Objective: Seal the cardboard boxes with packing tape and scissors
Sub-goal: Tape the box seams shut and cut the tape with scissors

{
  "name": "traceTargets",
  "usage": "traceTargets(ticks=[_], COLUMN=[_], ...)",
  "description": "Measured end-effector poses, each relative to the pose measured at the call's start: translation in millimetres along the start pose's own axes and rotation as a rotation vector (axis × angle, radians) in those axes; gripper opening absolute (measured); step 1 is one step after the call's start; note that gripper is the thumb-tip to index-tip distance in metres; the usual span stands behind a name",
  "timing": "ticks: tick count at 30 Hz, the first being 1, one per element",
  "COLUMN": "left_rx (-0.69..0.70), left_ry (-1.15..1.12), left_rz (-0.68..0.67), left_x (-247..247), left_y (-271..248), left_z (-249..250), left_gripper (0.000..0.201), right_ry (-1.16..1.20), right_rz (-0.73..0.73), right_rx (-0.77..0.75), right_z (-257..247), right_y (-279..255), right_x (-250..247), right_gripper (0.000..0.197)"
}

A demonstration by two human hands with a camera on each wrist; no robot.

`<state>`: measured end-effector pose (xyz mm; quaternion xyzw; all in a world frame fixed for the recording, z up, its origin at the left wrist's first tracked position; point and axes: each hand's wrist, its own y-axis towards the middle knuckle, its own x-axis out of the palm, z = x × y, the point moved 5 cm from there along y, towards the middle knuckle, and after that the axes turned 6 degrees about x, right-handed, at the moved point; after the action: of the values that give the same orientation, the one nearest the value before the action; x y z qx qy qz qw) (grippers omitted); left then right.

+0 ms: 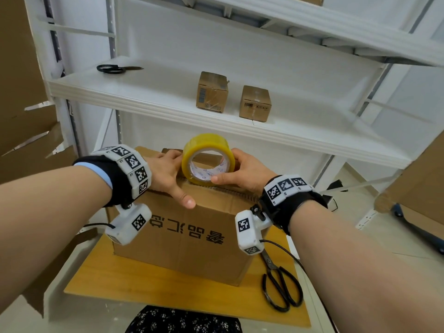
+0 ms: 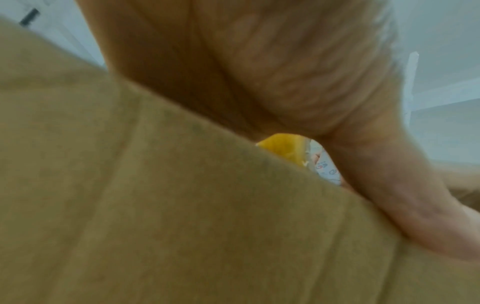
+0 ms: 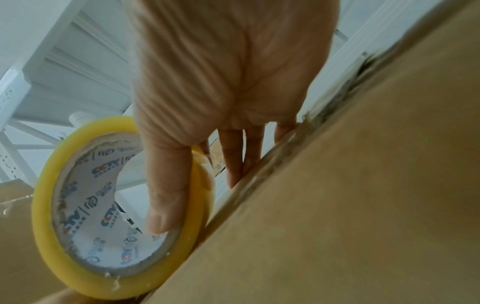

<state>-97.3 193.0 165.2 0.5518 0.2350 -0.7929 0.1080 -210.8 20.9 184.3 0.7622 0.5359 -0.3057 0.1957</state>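
A big brown cardboard box (image 1: 192, 234) with black print stands on a wooden board (image 1: 115, 282). A yellow roll of packing tape (image 1: 207, 159) stands on edge on the box top. My right hand (image 1: 236, 164) grips the roll, thumb (image 3: 166, 195) hooked into the printed core (image 3: 85, 205) and fingers behind it. My left hand (image 1: 165, 169) lies flat on the box top just left of the roll, thumb hanging over the front edge. Black scissors (image 1: 281, 287) lie on the board to the right of the box. The left wrist view shows my palm (image 2: 285, 72), cardboard (image 2: 155, 205) and a sliver of tape (image 2: 283, 148).
On the white shelf (image 1: 156, 92) behind the box lie a second pair of black scissors (image 1: 115, 68) and two small cardboard boxes (image 1: 211, 92) (image 1: 254, 103). Flattened cardboard (image 1: 24, 116) leans at the left; another carton (image 1: 420, 188) stands at the right.
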Motion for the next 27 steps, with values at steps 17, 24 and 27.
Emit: traceTargets(ticks=[17, 24, 27], left_rx=[-0.043, -0.063, -0.075], left_ry=[0.047, 0.078, 0.087], left_rz=[0.018, -0.01, -0.012], left_x=[7.9, 7.3, 8.3], left_y=[0.5, 0.4, 2.6], left_z=[-5.5, -2.1, -0.7], left_gripper=[0.163, 0.166, 0.163], right_ry=[0.059, 0.172, 0.191], right_rz=[0.007, 0.039, 0.045], right_rx=[0.055, 0.119, 0.14], right_z=[5.8, 13.1, 13.9], right_y=[-7.9, -12.9, -14.6], right_x=[-21.4, -30.4, -29.7], right_gripper=[0.041, 0.043, 0.048])
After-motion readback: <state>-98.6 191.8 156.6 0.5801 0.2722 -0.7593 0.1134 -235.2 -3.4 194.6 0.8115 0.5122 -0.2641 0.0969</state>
